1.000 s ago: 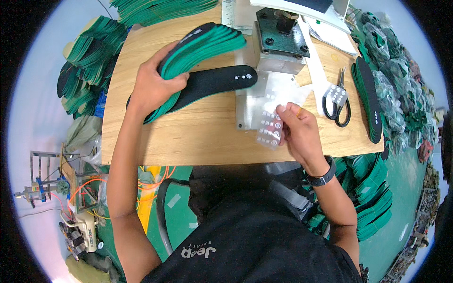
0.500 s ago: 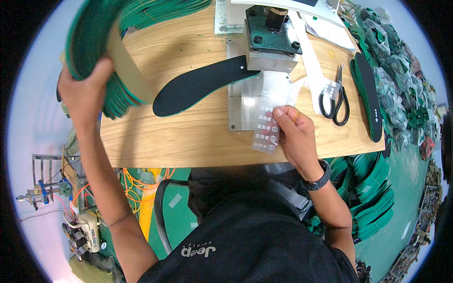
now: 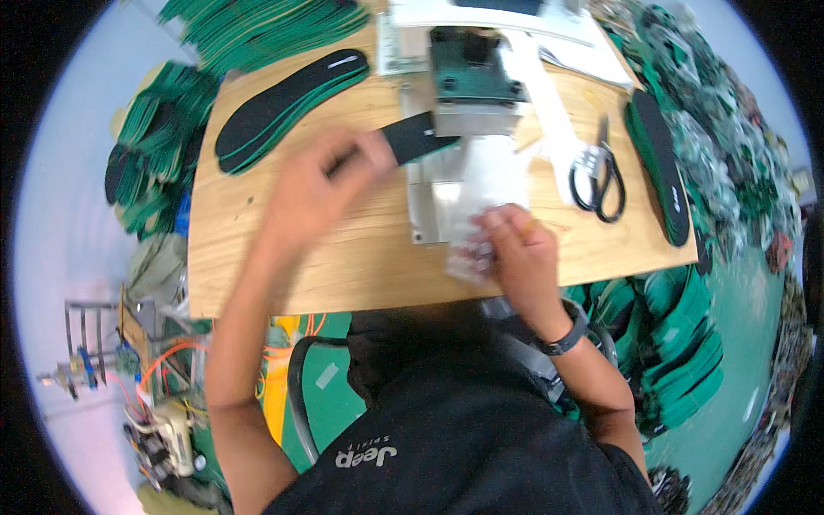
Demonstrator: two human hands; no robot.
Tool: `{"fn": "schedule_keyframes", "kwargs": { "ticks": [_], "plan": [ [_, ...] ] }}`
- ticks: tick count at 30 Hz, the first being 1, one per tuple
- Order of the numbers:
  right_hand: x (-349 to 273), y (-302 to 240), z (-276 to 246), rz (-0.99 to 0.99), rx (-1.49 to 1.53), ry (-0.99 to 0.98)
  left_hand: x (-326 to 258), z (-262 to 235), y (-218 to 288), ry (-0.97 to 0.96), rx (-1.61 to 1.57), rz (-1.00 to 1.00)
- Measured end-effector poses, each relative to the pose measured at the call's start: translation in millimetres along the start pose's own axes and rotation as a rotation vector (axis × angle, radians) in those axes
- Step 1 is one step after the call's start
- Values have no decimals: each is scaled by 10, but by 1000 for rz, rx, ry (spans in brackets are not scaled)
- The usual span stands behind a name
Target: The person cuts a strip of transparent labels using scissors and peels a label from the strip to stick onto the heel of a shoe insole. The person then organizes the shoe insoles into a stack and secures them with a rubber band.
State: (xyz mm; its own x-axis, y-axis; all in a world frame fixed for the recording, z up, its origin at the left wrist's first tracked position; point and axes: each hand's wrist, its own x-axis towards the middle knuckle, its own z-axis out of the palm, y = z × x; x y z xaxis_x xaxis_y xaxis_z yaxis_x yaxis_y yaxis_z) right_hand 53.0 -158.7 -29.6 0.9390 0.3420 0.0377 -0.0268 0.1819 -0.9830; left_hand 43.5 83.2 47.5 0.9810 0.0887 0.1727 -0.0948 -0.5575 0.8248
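The left hand (image 3: 322,184) is blurred; its grip appears closed on the heel end of a black insole (image 3: 412,137), which lies flat on the desk (image 3: 257,257) with its far end under the green press (image 3: 472,77) at the rear of the desk. The right hand (image 3: 519,253) rests at the near edge of the desk, fingers curled down together and pressing on a clear plastic sheet of small stickers (image 3: 470,256); whether the fingers pinch a sticker cannot be told. The sheet lies partly on a metal plate (image 3: 433,206) that extends from the base of the press toward the person. A dark wristband (image 3: 566,336) sits on the right wrist.

To the left of the held insole, a short stack of insoles (image 3: 287,107), black on top with green edges, lies diagonally on the desk, well apart from the hand. To the right of the press, black-handled scissors (image 3: 599,176) lie on the desk near a white strip. Further right, a single insole (image 3: 659,167) lies along the desk edge. Heaps of green insoles (image 3: 154,154) surround the desk on both sides.
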Motion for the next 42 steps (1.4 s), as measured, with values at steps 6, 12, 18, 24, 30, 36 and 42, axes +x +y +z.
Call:
{"fn": "schedule_keyframes", "kwargs": {
  "ticks": [6,12,18,24,30,36,42],
  "plan": [
    [-326,-281,36,-487,-560,-450,-730,720,119,2,-661,-117],
    [268,-696,-1110,-234,-1119,304,-1032,690,-44,6,-845,-196],
    [746,-586,-1441,-30,-1514,151,-1107,682,-14,40,-967,-253],
    [540,-624,-1678,-299,-881,271,-1177,671,-69,30,-923,-213],
    [-571,-748,-915,-134,-87,-14,-1184,696,-68,85,-889,-172],
    [-969,-317,-728,480,101,-433,-1142,772,-29,247,-928,-212],
    [-859,-295,-729,522,-59,-678,-1222,760,-49,133,-866,-185]
  ]
}}
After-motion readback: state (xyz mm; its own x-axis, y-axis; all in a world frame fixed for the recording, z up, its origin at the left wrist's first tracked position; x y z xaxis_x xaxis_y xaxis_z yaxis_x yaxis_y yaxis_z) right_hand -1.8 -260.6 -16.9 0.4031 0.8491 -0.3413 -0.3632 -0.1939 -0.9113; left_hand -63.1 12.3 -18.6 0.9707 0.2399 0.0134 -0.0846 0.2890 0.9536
